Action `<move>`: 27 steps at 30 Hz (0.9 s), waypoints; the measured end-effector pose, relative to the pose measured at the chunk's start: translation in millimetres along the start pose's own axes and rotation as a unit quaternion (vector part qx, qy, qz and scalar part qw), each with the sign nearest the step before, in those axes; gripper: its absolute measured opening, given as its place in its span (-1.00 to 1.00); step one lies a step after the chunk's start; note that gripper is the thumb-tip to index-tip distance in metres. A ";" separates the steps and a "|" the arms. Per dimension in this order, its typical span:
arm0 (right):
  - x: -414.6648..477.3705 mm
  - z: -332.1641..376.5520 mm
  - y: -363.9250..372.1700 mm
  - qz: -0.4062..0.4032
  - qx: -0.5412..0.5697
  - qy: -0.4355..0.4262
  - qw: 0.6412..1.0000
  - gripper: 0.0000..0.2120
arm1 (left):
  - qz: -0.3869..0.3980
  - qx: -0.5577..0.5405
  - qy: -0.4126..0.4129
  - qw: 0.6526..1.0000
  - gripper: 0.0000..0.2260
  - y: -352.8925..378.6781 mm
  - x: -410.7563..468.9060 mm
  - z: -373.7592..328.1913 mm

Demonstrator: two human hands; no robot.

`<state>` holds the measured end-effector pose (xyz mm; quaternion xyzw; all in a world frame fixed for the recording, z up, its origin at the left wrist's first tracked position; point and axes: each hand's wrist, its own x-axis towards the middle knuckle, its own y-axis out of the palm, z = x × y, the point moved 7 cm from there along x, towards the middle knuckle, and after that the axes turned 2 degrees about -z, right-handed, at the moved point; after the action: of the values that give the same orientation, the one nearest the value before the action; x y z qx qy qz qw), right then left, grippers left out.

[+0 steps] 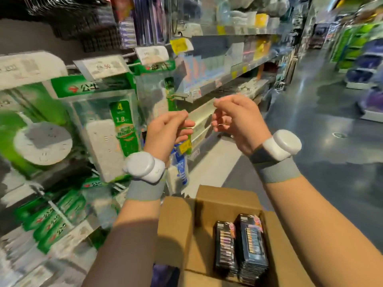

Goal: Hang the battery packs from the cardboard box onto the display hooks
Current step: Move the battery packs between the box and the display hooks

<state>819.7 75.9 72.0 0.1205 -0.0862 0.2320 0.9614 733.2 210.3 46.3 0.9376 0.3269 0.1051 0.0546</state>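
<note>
Battery packs [241,245] stood in the cardboard box [176,224] at six o'clock. The left hand [165,129] and right hand [236,119] were curled, and I could not tell their grip.

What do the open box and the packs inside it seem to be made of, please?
Box: matte brown cardboard, shown by dull folded flaps. Battery packs: probably dark printed card under clear plastic, judging by the sheen; not certain.

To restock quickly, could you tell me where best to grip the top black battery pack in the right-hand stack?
Pinch the far, pink-printed end of the top black battery pack, coming from above. The stack lies flat in the brown cardboard box, with the other stack and the box wall close along its long sides, so that end looks freest.
</note>
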 end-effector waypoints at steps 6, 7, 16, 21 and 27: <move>8.7 -33.3 -52.7 -0.027 -0.015 0.034 0.999 -0.86 | 0.022 0.021 -0.023 0.999 -0.86 42.0 17.6 53.7; 9.6 -43.4 -63.1 -0.033 -0.017 0.041 0.998 -0.86 | 0.025 0.025 -0.033 0.999 -0.87 48.1 18.8 66.8; 16.2 -106.7 -101.8 -0.072 -0.046 0.098 0.992 -0.90 | 0.036 0.056 -0.106 0.992 -0.87 63.4 36.9 142.3; 20.0 -164.3 -116.2 -0.104 -0.052 0.147 0.982 -0.89 | 0.051 0.108 -0.164 0.979 -0.86 59.2 51.0 209.3; 21.7 -227.6 -129.2 -0.133 -0.053 0.196 0.970 -0.82 | 0.050 0.113 -0.212 0.969 -0.87 48.3 47.0 269.3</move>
<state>924.1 35.4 -165.6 0.0322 0.1082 0.1167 0.9867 860.9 192.9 -199.5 0.9538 0.2703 -0.1309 0.0114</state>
